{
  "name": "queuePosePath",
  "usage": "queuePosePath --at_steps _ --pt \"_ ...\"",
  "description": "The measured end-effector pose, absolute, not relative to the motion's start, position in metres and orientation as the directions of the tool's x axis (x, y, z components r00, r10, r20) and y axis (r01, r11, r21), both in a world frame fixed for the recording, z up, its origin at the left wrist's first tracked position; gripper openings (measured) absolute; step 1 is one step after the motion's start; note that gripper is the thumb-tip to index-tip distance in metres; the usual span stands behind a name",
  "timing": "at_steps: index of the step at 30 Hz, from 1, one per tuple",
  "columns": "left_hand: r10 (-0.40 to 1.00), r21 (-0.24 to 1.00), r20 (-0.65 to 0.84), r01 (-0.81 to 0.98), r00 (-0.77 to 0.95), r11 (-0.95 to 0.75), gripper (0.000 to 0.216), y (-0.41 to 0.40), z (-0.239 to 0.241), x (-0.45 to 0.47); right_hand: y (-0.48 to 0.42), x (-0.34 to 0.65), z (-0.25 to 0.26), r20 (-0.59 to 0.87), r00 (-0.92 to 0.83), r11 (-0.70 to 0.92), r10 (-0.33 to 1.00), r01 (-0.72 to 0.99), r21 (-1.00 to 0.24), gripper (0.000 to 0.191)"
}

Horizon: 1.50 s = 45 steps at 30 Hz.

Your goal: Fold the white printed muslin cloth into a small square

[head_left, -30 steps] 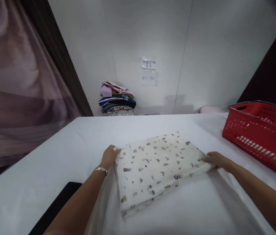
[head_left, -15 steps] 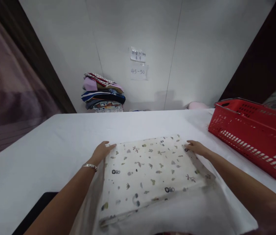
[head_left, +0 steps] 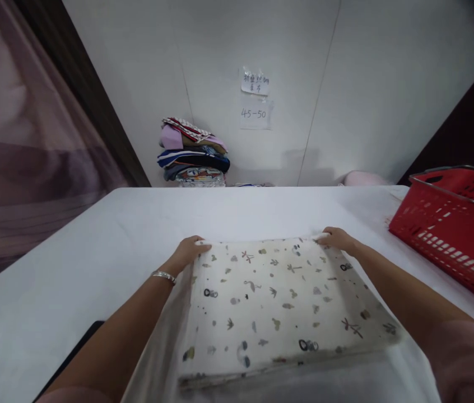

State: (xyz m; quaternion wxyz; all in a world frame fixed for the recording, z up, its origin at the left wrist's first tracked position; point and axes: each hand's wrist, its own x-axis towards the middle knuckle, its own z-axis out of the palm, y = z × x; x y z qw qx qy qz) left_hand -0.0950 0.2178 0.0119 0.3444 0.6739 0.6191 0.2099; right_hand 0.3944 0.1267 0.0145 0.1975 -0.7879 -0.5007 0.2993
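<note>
A folded white cloth (head_left: 270, 302) printed with small plants and animals lies before me, its near part hanging toward my body. My left hand (head_left: 190, 249) pinches its far left corner between thumb and fingers, and a silver bracelet (head_left: 163, 275) circles that wrist. At the far right corner, my right hand (head_left: 334, 238) grips the cloth's edge, fingers partly tucked behind it. Between the two hands the far edge runs nearly straight.
The cloth is on a white-covered table (head_left: 94, 252). A red plastic basket (head_left: 451, 224) stands at the right. Folded fabrics (head_left: 195, 151) are stacked beyond the back edge, below paper signs (head_left: 255, 113) on the wall. A dark flat object (head_left: 73, 352) lies by my left forearm.
Both hands have closed on the far corners, and the far edge is now pulled straighter. My view has turned slightly left, so the basket appears farther right.
</note>
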Motion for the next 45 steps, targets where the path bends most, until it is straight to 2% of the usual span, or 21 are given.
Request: queuePosePath --at_steps 2,6,8,10,12,15,18,20,25,32,37,39,42,45 --pt "0.985 0.703 -0.093 0.710 0.147 -0.039 0.030 0.226 0.015 -0.088 0.130 0.395 0.016 -0.185 0.356 -0.390 0.916 0.676 -0.625 0.019" --pt "0.990 0.629 -0.021 0.772 0.138 -0.094 0.031 0.249 0.021 -0.065 0.147 0.398 0.014 -0.059 0.440 -0.377 0.896 0.683 -0.625 0.027" --pt "0.992 0.562 -0.016 0.821 0.125 -0.094 0.034 0.257 0.022 -0.053 0.155 0.398 0.010 -0.024 0.462 -0.380 0.887 0.698 -0.606 0.031" --pt "0.991 0.463 0.033 0.877 0.126 -0.127 0.040 0.257 0.023 -0.042 0.161 0.394 0.004 0.044 0.456 -0.364 0.889 0.761 -0.538 0.037" --pt "0.981 0.381 0.114 0.905 0.159 -0.191 0.043 0.251 0.022 -0.031 0.163 0.383 -0.001 0.157 0.368 -0.277 0.916 0.866 -0.415 0.043" --pt "0.906 0.264 0.239 0.874 0.350 -0.408 0.042 0.233 0.016 -0.011 0.161 0.349 -0.007 0.257 0.082 -0.014 0.963 0.967 -0.255 0.047" --pt "0.775 0.149 0.262 0.769 0.576 -0.622 0.049 0.215 0.003 0.009 0.158 0.308 -0.012 0.211 -0.169 0.215 0.963 0.952 -0.219 0.052" --pt "0.757 0.147 0.206 0.745 0.620 -0.650 0.059 0.209 -0.007 0.017 0.157 0.288 -0.016 0.150 -0.229 0.258 0.962 0.941 -0.219 0.057" --pt "0.812 0.218 0.063 0.786 0.580 -0.578 0.071 0.209 -0.021 0.016 0.158 0.279 -0.019 0.004 -0.174 0.169 0.985 0.952 -0.255 0.064" --pt "0.813 0.223 0.056 0.786 0.580 -0.577 0.072 0.208 -0.019 0.017 0.155 0.260 -0.024 0.057 -0.200 0.208 0.978 0.936 -0.285 0.067" --pt "0.815 0.221 0.006 0.794 0.579 -0.566 0.070 0.207 -0.009 0.018 0.155 0.245 -0.017 -0.014 -0.214 0.200 0.977 0.930 -0.310 0.063" --pt "0.821 0.212 0.026 0.799 0.570 -0.562 0.070 0.197 -0.006 0.009 0.146 0.249 -0.012 -0.041 -0.215 0.192 0.976 0.930 -0.313 0.064" --pt "0.840 0.171 0.134 0.822 0.527 -0.543 0.069 0.174 -0.012 -0.017 0.124 0.265 -0.011 -0.019 -0.204 0.192 0.979 0.946 -0.262 0.069" --pt "0.851 0.127 0.146 0.843 0.505 -0.522 0.063 0.157 -0.020 -0.038 0.105 0.283 -0.016 -0.022 -0.119 0.112 0.993 0.973 -0.200 0.071"
